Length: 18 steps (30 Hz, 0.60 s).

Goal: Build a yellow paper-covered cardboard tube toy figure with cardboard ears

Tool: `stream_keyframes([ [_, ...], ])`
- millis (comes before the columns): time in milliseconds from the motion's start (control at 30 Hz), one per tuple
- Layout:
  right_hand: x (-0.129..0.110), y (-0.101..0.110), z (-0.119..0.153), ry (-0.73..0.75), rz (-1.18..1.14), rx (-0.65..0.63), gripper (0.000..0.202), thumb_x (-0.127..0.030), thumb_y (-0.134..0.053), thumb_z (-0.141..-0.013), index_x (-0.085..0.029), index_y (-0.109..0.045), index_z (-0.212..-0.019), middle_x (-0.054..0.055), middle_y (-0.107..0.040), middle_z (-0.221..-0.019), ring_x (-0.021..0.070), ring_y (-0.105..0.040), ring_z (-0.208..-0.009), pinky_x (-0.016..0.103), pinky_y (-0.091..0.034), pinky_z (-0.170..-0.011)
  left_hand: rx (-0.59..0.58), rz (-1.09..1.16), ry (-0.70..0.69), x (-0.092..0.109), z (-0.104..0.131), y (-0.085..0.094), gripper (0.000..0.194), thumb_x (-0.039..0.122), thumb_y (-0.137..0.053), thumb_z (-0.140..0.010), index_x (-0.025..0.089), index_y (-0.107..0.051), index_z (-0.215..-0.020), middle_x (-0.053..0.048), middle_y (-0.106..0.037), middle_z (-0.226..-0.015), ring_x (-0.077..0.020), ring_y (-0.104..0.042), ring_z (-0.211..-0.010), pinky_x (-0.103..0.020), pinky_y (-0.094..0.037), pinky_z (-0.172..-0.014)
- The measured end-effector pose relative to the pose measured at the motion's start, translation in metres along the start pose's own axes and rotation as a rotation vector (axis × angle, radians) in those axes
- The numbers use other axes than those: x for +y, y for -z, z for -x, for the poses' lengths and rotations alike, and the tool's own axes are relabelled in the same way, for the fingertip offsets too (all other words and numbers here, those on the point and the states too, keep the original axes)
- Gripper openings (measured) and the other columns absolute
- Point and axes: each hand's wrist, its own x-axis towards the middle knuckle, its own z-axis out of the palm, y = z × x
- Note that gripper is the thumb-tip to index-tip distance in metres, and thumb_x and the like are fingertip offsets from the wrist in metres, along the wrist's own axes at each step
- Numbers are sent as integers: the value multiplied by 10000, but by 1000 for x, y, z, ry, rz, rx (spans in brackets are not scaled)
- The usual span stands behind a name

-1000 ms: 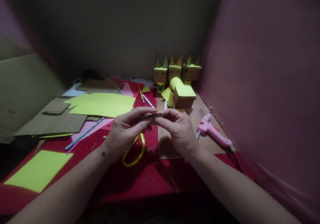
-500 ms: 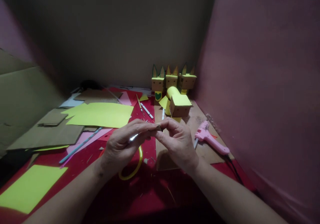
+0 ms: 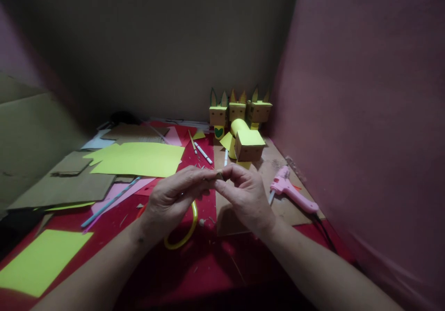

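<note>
Cardboard scrap (image 3: 219, 175) pinched between left hand (image 3: 174, 197) and right hand (image 3: 245, 195), both grips closed on it above red counter (image 3: 208, 264); best kept steady, fingertips close, scissors (image 3: 184, 230) beneath.

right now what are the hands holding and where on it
Both hands pinch one small brown piece between them: left hand on its left end, right hand on its right end. What the piece is cannot be told.
</note>
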Motion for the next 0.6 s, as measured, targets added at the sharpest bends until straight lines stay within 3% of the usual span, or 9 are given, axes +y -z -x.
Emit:
stream_keyframes([
  [133, 2, -1, -3, -116, -156, -1, 56, -232, -775, -710, -219, -727, -736, -9, -690, -724, 165, -618, -726, 351, -495, -765, 53, 18, 115, -1, 3, -3, 270, 166, -644, -897, 255, -714, -1142, -43, -742, -1010, -152, -698, -810, -253, -600, -698],
  [333, 6, 0, -11, -206, -333, 81, 107, -185, -825, -615, -210, -729, -656, -27, -688, -644, 123, -582, -637, 291, -454, -697, 49, 235, 316, -2, -1, -6, 505, 208, -741, -799, 210, -538, -1261, -60, -692, -1042, -205, -689, -963, -319, -598, -813],
  [600, 12, -2, -16, -426, -473, 135, 112, -186, -792, -518, -164, -704, -585, -19, -644, -586, 101, -518, -543, 262, -384, -581, -4, 15, 358, -5, -4, -5, 354, 239, -717, -795, 163, -624, -1128, -66, -697, -1005, -196, -666, -890, -315, -562, -776],
])
